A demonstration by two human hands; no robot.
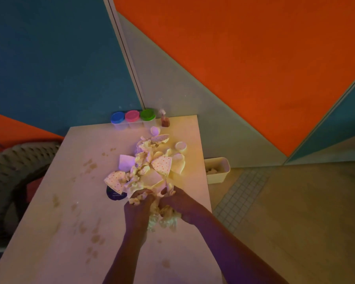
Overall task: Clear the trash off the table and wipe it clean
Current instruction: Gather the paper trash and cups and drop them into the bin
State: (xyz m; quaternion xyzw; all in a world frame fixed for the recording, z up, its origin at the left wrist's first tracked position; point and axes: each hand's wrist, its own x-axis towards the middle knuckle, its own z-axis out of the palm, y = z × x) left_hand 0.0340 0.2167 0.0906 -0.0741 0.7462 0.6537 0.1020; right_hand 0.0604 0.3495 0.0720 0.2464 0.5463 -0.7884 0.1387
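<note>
1. At the table's near right side, both hands curl their fingers into crumpled paper napkins (164, 217): left hand (138, 210), right hand (179, 206).
2. Beyond the knuckles, the trash pile (150, 169) of dotted paper cups and wrappers lies mid-table.
3. Brown smears (94, 238) mark the table (49, 201); a white bin (217, 171) stands beside its right edge.

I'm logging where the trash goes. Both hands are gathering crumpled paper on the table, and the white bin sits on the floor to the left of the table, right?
Not quite. The head view shows the white bin on the floor to the right of the table. The rest holds: both hands, left and right, are gathering crumpled paper.
</note>
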